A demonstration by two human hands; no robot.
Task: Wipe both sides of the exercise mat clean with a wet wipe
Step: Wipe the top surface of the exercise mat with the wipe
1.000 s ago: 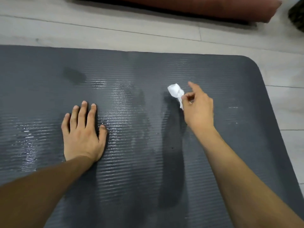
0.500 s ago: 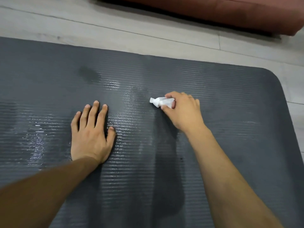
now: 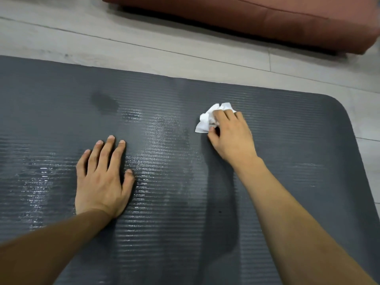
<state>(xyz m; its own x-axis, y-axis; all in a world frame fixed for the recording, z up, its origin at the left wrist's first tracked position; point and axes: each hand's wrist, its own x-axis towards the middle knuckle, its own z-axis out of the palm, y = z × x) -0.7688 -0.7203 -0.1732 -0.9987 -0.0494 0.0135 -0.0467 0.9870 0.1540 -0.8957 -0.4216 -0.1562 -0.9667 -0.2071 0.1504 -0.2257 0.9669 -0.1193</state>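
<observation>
A dark grey ribbed exercise mat (image 3: pixel 298 140) lies flat on the floor and fills most of the view, its rounded corner at the right. Wet shiny streaks cover its middle and left. My left hand (image 3: pixel 102 179) rests flat on the mat, fingers straight and together. My right hand (image 3: pixel 230 136) holds a crumpled white wet wipe (image 3: pixel 207 119) down against the mat near its far edge, fingers curled over it. Part of the wipe is hidden under my fingers.
Pale wood-look floor (image 3: pixel 144 46) runs beyond the mat's far edge and along its right side. A brown cushion or mattress (image 3: pixel 267 19) lies on the floor at the top right. A dark damp patch (image 3: pixel 104 102) marks the mat at the upper left.
My right hand brought the wipe from a raised pinch down onto the mat and now presses it flat under the fingers. The left hand stayed planted. The view shifted slightly.
</observation>
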